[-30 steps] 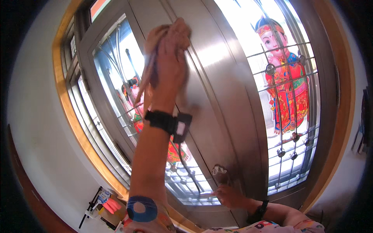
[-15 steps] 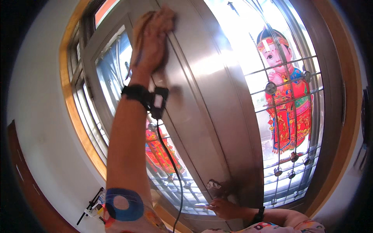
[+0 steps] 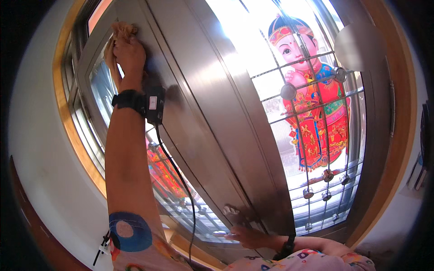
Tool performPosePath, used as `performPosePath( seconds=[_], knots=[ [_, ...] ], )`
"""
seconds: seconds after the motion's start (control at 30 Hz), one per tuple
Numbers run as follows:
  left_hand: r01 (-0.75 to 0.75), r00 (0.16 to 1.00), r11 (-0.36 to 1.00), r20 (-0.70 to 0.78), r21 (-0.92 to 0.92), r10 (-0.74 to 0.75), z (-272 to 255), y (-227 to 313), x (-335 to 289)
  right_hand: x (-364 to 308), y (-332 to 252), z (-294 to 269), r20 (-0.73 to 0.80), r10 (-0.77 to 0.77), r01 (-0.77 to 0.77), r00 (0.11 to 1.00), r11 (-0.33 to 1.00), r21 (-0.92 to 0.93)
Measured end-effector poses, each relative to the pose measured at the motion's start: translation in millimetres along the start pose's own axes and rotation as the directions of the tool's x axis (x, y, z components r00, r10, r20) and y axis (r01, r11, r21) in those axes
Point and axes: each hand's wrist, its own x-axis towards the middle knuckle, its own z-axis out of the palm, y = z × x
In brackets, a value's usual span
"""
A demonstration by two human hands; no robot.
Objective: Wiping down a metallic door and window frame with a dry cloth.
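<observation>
My left hand (image 3: 130,53) is raised to the upper part of a brushed-metal door (image 3: 199,86). It is closed on a tan cloth (image 3: 110,58), pressed against the frame beside the door's narrow glass pane. Bunched cloth shows above the fingers and hangs beside them. Low on the door, my right hand (image 3: 251,236) is closed around a door handle (image 3: 220,233), whose pale tip pokes out past the fingers. The rest of that handle is hidden by the hand. Just above it sits a shiny metal lock knob (image 3: 231,210).
A black wrist device (image 3: 153,105) on my left wrist trails a black cable (image 3: 186,180). On the right, a barred glass panel (image 3: 275,108) carries a colourful figure poster (image 3: 312,113). Wooden trim (image 3: 68,122) edges the doorway beside a white wall (image 3: 38,113).
My left hand has moved left with the cloth, from the metal strip to the frame by the glass pane. The view has shifted, while my right hand stays at the handle.
</observation>
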Motion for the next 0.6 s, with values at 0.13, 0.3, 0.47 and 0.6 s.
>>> performPosePath(
  seconds=[0.13,0.3,0.47,0.6],
  knots=[
    [-0.313,0.949,0.949,-0.060,-0.042,0.310,-13.0,9.8,-45.5,2.2,-5.5,-4.0,0.017,0.022,-0.022,1.000,0.999,0.025],
    [-0.366,0.921,0.905,0.056,-0.216,0.386,-35.8,49.4,-120.3,3.4,-2.1,2.1,-0.062,-0.047,0.042,0.997,0.996,-0.074],
    [-0.261,0.909,0.926,0.253,-0.274,0.331,-71.3,72.4,-191.7,2.6,0.5,11.2,-0.104,-0.040,0.028,0.994,0.993,-0.117],
    [-0.201,0.818,0.930,0.470,-0.307,0.332,-101.1,56.5,-252.4,6.1,-5.2,10.1,-0.049,0.073,-0.079,0.996,0.987,-0.137]
  ],
)
